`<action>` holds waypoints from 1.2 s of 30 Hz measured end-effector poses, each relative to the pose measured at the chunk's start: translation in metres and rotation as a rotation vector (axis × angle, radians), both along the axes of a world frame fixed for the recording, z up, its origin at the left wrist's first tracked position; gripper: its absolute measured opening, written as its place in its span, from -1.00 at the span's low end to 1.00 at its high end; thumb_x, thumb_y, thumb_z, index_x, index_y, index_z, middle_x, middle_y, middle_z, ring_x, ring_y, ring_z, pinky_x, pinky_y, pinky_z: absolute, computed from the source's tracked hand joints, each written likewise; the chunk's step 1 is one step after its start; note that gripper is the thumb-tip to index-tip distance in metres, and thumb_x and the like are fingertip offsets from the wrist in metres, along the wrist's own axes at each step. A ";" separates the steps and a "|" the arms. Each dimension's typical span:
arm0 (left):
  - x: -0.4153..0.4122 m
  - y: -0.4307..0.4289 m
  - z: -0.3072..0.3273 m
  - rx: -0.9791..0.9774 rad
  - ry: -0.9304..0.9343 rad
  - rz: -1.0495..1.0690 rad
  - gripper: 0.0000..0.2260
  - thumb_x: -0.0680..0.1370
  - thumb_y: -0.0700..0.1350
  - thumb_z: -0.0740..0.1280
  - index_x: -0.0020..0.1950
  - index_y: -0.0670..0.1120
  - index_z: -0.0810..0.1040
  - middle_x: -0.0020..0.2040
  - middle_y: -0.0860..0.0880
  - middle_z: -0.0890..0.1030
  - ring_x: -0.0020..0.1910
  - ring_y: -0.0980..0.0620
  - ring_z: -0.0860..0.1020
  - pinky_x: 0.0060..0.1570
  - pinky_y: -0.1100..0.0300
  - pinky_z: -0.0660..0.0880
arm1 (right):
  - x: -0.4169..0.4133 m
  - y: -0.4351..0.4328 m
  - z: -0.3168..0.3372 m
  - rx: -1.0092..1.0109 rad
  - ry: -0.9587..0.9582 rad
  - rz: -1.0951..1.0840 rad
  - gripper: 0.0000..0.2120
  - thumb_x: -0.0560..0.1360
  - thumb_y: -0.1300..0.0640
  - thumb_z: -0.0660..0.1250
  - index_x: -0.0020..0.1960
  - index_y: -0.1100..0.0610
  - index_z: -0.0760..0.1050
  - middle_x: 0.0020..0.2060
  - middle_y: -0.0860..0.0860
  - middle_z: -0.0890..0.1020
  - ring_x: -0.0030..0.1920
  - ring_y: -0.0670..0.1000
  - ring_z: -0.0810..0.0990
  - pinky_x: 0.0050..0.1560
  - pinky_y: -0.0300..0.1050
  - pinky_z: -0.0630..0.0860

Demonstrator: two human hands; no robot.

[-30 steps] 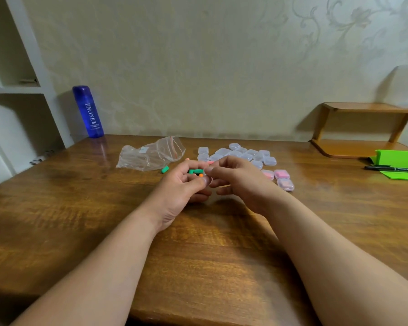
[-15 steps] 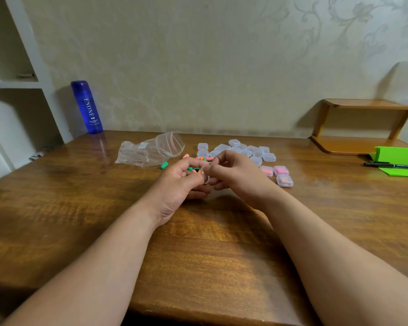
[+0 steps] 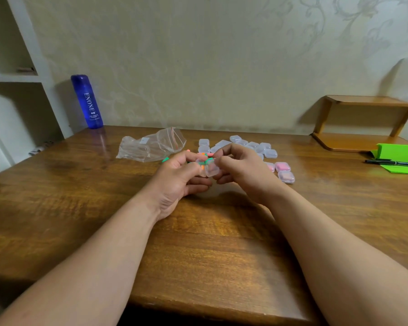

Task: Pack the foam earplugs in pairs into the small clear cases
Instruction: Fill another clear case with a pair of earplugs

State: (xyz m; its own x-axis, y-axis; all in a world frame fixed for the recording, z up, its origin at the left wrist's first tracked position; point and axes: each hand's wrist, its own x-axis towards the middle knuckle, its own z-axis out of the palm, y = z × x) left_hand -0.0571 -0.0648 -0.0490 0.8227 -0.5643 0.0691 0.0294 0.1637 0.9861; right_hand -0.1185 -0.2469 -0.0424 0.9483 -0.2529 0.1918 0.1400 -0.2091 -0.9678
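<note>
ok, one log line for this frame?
phase: packing | left hand: holds clear case | right hand: pinches same case | earplugs: green, orange at case | beyond hands: empty cases, pink-filled cases

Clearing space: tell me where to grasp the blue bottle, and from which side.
Take the blue bottle round its mid-body, coming from the front right: it stands upright, a plain cylinder, with the wall behind and the white shelf unit on its left.

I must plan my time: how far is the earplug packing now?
Done: three pink-filled cases lie on the table. In hand: left hand and right hand hold one clear case with green and orange plugs. Left: many empty cases behind, a few loose plugs.
</note>
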 end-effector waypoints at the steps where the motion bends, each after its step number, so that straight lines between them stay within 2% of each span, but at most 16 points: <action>1: -0.001 0.000 0.001 -0.027 0.032 -0.004 -0.75 0.68 -0.32 0.33 0.35 -0.23 0.61 -0.06 0.12 0.78 -0.12 -0.09 0.72 0.00 0.05 0.70 | 0.000 0.000 -0.001 0.011 0.002 -0.025 -0.93 0.63 0.24 0.36 0.08 0.18 0.60 -0.05 0.17 0.72 -0.18 0.03 0.69 -0.11 -0.04 0.66; 5: -0.002 0.000 0.003 -0.079 0.108 -0.004 -0.72 0.65 -0.39 0.34 0.35 -0.22 0.59 0.21 -0.07 0.67 0.05 -0.20 0.74 -0.03 0.06 0.71 | -0.001 0.004 0.003 -0.142 -0.013 -0.154 -0.88 0.65 0.18 0.34 0.12 0.14 0.64 -0.11 0.09 0.74 -0.24 -0.06 0.67 -0.16 -0.05 0.66; 8: -0.003 0.003 0.004 -0.082 0.182 -0.080 -0.62 0.63 -0.48 0.25 0.42 -0.25 0.51 0.35 -0.27 0.61 0.07 -0.20 0.74 -0.04 0.07 0.71 | -0.001 0.006 0.005 -0.265 -0.066 -0.209 -0.87 0.67 0.11 0.35 0.10 0.07 0.68 -0.13 -0.04 0.74 -0.18 -0.10 0.70 -0.10 -0.03 0.68; 10: -0.007 0.004 0.004 -0.045 0.200 -0.187 -0.59 0.62 -0.50 0.19 0.43 -0.27 0.51 0.32 -0.34 0.63 0.04 -0.14 0.74 -0.04 0.11 0.70 | -0.001 0.008 0.005 -0.324 -0.103 -0.206 -0.85 0.69 0.09 0.35 0.12 0.05 0.71 -0.10 -0.10 0.74 -0.09 -0.14 0.70 -0.06 -0.16 0.64; 12: -0.013 0.004 0.004 0.012 0.201 -0.268 -0.57 0.62 -0.50 0.14 0.43 -0.25 0.51 0.24 -0.32 0.65 -0.04 -0.05 0.73 -0.09 0.16 0.68 | -0.003 0.012 0.006 -0.325 -0.117 -0.134 -0.83 0.71 0.10 0.34 0.15 0.09 0.71 -0.07 -0.06 0.75 -0.07 -0.18 0.71 -0.14 -0.33 0.58; 15: -0.014 0.002 0.005 0.047 0.207 -0.278 -0.60 0.62 -0.45 0.11 0.40 -0.24 0.51 0.08 -0.24 0.60 -0.21 0.04 0.59 -0.27 0.21 0.52 | -0.003 0.017 0.005 -0.317 -0.129 -0.067 -0.84 0.71 0.09 0.35 0.12 0.10 0.70 -0.15 -0.06 0.74 -0.15 -0.17 0.70 -0.17 -0.28 0.59; 16: -0.014 0.001 0.006 0.038 0.207 -0.283 -0.67 0.65 -0.38 0.13 0.35 -0.21 0.52 0.02 -0.20 0.57 -0.24 0.03 0.53 -0.31 0.21 0.44 | -0.002 0.019 0.005 -0.291 -0.138 -0.055 -0.84 0.71 0.10 0.36 0.09 0.09 0.70 -0.20 -0.10 0.73 -0.18 -0.20 0.68 -0.16 -0.29 0.57; 18: -0.010 0.001 0.008 0.013 0.224 -0.279 -0.79 0.75 -0.11 0.18 0.27 -0.13 0.55 -0.11 -0.10 0.53 -0.29 0.04 0.46 -0.37 0.21 0.34 | 0.000 0.021 0.006 -0.209 -0.158 -0.052 -0.83 0.72 0.10 0.34 0.08 0.08 0.71 -0.21 -0.16 0.71 -0.21 -0.27 0.65 -0.17 -0.37 0.51; 20: -0.002 0.003 0.011 -0.002 0.264 -0.155 -0.60 0.76 0.19 0.16 0.22 -0.10 0.60 -0.18 -0.05 0.54 -0.33 0.06 0.43 -0.42 0.24 0.29 | 0.004 0.020 0.007 -0.163 -0.165 -0.117 -0.78 0.74 0.04 0.30 0.15 0.09 0.71 -0.12 -0.14 0.72 -0.17 -0.29 0.63 -0.13 -0.37 0.47; 22: 0.009 0.006 0.012 -0.066 0.351 0.047 -0.48 0.73 0.29 0.17 0.22 -0.13 0.64 -0.20 -0.05 0.58 -0.36 0.08 0.44 -0.41 0.25 0.27 | 0.006 0.016 0.005 -0.151 -0.131 -0.217 -0.75 0.75 0.00 0.26 0.21 0.05 0.69 -0.05 -0.10 0.73 -0.13 -0.25 0.62 -0.10 -0.27 0.47; 25: 0.021 0.012 0.011 -0.191 0.471 0.254 -0.47 0.71 0.29 0.22 0.23 -0.15 0.69 -0.16 -0.07 0.63 -0.37 0.09 0.46 -0.39 0.27 0.31 | 0.005 0.009 0.001 -0.215 -0.058 -0.297 -0.75 0.76 0.02 0.23 0.25 0.07 0.65 -0.01 -0.06 0.71 -0.07 -0.15 0.61 -0.01 -0.14 0.51; 27: 0.023 0.013 0.011 -0.224 0.497 0.303 -0.50 0.70 0.27 0.26 0.26 -0.13 0.70 -0.13 -0.08 0.65 -0.36 0.09 0.48 -0.38 0.27 0.34 | 0.004 0.009 -0.002 -0.288 -0.022 -0.272 -0.77 0.76 0.06 0.24 0.27 0.07 0.64 0.04 -0.05 0.70 -0.02 -0.14 0.61 -0.02 -0.17 0.51; 29: 0.022 0.013 0.011 -0.233 0.502 0.306 -0.52 0.69 0.26 0.28 0.27 -0.13 0.69 -0.12 -0.08 0.66 -0.36 0.08 0.48 -0.36 0.26 0.34 | 0.005 0.012 -0.006 -0.383 0.018 -0.253 -0.78 0.75 0.09 0.25 0.31 0.04 0.62 0.09 -0.06 0.69 0.02 -0.14 0.62 -0.06 -0.23 0.51; 32: 0.022 0.013 0.012 -0.236 0.504 0.271 -0.53 0.68 0.25 0.30 0.26 -0.13 0.67 -0.13 -0.08 0.65 -0.36 0.07 0.48 -0.35 0.26 0.34 | 0.011 0.014 -0.009 -0.526 0.053 -0.287 -0.78 0.73 0.13 0.26 0.32 0.00 0.60 0.07 -0.08 0.67 -0.06 -0.10 0.63 -0.11 -0.17 0.55; 36: 0.024 0.012 0.010 -0.244 0.502 0.248 -0.53 0.70 0.26 0.26 0.19 -0.14 0.65 -0.18 -0.07 0.61 -0.40 0.08 0.43 -0.39 0.25 0.28 | 0.018 0.013 -0.011 -0.653 0.100 -0.331 -0.75 0.70 0.16 0.28 0.34 -0.02 0.57 0.12 -0.04 0.66 0.00 -0.06 0.63 0.05 -0.04 0.66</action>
